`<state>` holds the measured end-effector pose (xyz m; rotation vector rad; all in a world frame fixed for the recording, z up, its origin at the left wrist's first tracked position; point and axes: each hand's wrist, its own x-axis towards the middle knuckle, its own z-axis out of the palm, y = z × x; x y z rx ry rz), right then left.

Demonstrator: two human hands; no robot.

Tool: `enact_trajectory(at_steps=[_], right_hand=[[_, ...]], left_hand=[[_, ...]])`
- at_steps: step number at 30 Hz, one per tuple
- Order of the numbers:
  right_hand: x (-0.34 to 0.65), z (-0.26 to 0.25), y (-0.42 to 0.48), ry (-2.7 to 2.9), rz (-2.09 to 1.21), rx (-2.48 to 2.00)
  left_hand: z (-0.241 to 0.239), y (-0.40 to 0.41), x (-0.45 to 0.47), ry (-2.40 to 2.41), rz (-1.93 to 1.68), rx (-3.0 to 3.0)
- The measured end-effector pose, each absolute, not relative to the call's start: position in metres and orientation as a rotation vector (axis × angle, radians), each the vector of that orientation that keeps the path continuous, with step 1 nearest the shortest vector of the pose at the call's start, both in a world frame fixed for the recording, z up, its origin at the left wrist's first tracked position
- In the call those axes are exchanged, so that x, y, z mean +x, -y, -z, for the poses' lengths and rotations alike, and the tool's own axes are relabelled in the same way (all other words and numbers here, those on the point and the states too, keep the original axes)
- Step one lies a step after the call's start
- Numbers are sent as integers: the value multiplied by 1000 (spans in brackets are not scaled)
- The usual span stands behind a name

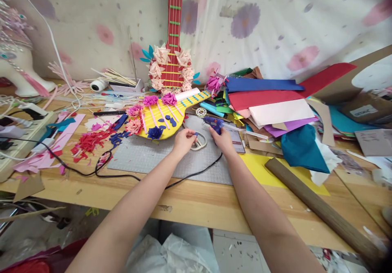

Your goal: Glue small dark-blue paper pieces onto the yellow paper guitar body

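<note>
My right hand (223,139) is wrapped round a dark blue hot glue gun (213,122), its nozzle towards the left. A black cord (196,175) runs from it across the table. My left hand (185,142) is closed in a pinch on a small blue piece (196,134), probably paper. Just beyond those fingertips lies a pale ring-shaped thing (202,144) on the grey cutting mat (137,158); I cannot tell its kind. To the left rests a yellow craft guitar (162,119) with pink, peach and blue paper flowers and several blue patches.
A red craft guitar (173,66) leans upright at the back. Stacked coloured sheets (266,101) cover the right side, with a phone (235,140) beside them. A brown roll (318,207) lies front right. Paper scraps (94,142) and a power strip (27,146) are at left.
</note>
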<state>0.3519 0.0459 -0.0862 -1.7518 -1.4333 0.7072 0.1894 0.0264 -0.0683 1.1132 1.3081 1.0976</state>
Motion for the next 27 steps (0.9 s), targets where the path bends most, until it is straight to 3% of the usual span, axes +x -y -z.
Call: enact_trajectory(at_steps=[4, 8, 27], right_hand=[[368, 73, -25, 1318, -1003, -1424], [373, 55, -2, 1479, -1116, -1451], [372, 55, 3, 1610, -992, -1691]], left_hand=[[78, -25, 191, -1315, -1138, 1064], [86, -24, 191, -1291, -1228, 1046], [92, -25, 192, -1244, -1321, 941]])
